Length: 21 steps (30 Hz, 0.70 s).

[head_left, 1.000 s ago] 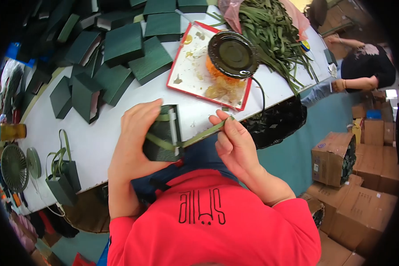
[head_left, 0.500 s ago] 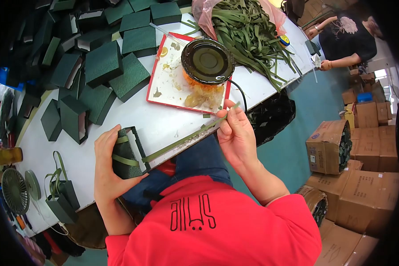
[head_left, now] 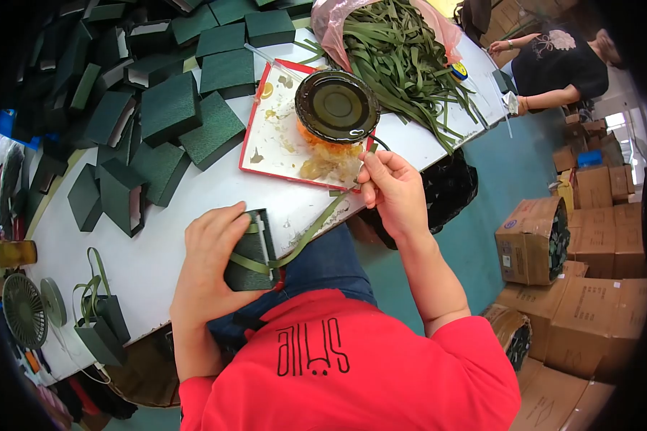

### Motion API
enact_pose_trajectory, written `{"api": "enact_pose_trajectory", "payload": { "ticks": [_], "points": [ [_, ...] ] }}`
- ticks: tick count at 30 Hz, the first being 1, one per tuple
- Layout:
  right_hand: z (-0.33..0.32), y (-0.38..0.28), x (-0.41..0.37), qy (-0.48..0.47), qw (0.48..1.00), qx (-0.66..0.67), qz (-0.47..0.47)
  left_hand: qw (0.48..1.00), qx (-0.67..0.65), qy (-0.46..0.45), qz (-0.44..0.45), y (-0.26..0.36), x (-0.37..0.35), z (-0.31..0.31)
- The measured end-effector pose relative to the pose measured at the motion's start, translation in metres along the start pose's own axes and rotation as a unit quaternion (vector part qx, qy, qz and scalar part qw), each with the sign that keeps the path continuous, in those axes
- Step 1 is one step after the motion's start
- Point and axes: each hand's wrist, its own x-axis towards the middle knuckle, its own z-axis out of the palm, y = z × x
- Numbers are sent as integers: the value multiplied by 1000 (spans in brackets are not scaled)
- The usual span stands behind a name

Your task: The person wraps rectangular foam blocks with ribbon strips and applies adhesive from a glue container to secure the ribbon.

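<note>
My left hand (head_left: 212, 262) is wrapped round a small dark green box (head_left: 264, 233) at the table's front edge. A green ribbon (head_left: 310, 235) runs through the box and curves slackly up to the right. My right hand (head_left: 394, 192) pinches the ribbon's far end between thumb and fingers, beside the red-rimmed white tray (head_left: 266, 167). On that tray stands a round pot with a dark, glossy top (head_left: 338, 108). Yellowish, glue-like residue (head_left: 327, 165) lies below the pot, close to my right fingertips.
Many dark green boxes (head_left: 169, 108) cover the left of the table. Loose green ribbons (head_left: 402, 65) spill from a pink plastic bag at the back. A green bag-like box (head_left: 102, 330) and a small fan (head_left: 25, 309) sit left. Cartons (head_left: 528, 241) and another person (head_left: 564, 68) are right.
My left hand and the box have moved right, towards the pot. My right hand has moved slightly up and right, to the tray's corner. The ribbon, taut before, now sags in a curve.
</note>
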Motion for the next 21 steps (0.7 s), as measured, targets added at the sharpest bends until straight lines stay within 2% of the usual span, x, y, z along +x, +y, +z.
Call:
{"api": "enact_pose_trajectory", "payload": {
  "ticks": [7, 13, 21],
  "points": [
    [6, -9, 12, -12, 996, -87, 10, 999, -15, -4, 28, 10, 16, 6],
    [6, -7, 20, -18, 996, -92, 5, 999, -15, -1, 29, 11, 17, 7],
    [7, -9, 26, -7, 998, -39, 50, 1000, -11, -5, 27, 11, 16, 6]
  ]
}}
